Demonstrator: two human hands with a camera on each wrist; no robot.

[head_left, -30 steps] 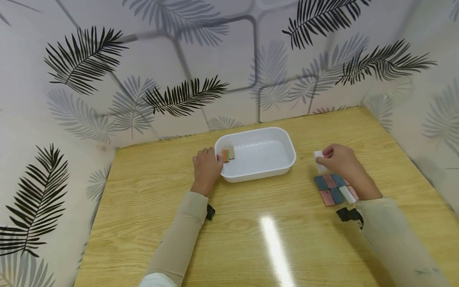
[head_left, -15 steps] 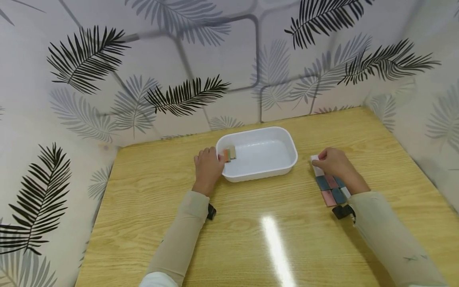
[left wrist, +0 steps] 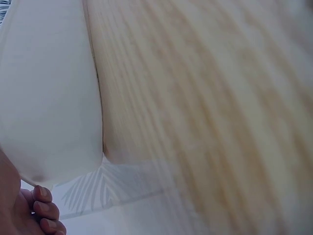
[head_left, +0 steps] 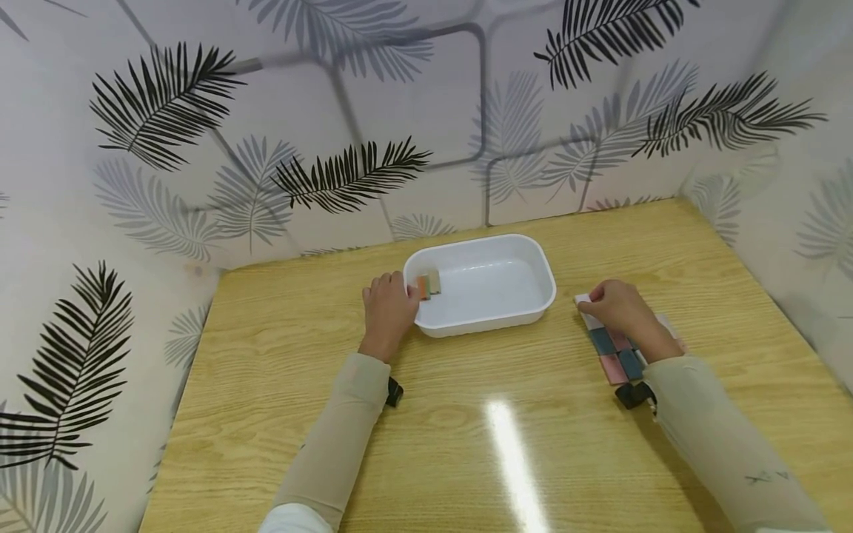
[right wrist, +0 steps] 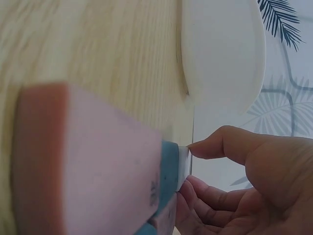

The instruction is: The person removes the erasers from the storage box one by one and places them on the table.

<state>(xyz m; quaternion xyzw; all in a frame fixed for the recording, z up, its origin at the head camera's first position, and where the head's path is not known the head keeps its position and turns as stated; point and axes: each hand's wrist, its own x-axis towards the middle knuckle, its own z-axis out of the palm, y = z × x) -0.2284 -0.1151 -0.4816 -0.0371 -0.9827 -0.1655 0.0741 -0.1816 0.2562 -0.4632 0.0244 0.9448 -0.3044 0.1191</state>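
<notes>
My left hand [head_left: 389, 311] grips the left end of a white plastic tub [head_left: 483, 324], with its thumb at the rim. In the left wrist view, curled fingers [left wrist: 45, 210] show beside the tub's wall [left wrist: 51, 98]. Between thumb and fingertips my right hand [head_left: 625, 311] pinches a white block [head_left: 591, 321], low at the far end of a flat group of blocks. A blue block [head_left: 603, 341] adjoins it, and a pink block [head_left: 614, 369] lies nearer. In the right wrist view, the white block [right wrist: 183, 167] stands just past a blue one [right wrist: 168, 171]. My right hand and sleeve hide part of the group.
Inside the tub, at its left end, an orange-and-green block [head_left: 423, 287] stands next to a tan block [head_left: 435, 281]. The wooden table [head_left: 280, 333] meets a leaf-patterned wall covering [head_left: 413, 192] at the back. Black straps [head_left: 395, 392] circle both wrists.
My right hand has brought the white block down and slightly left, to the far end of the block group. My left hand keeps its hold on the tub.
</notes>
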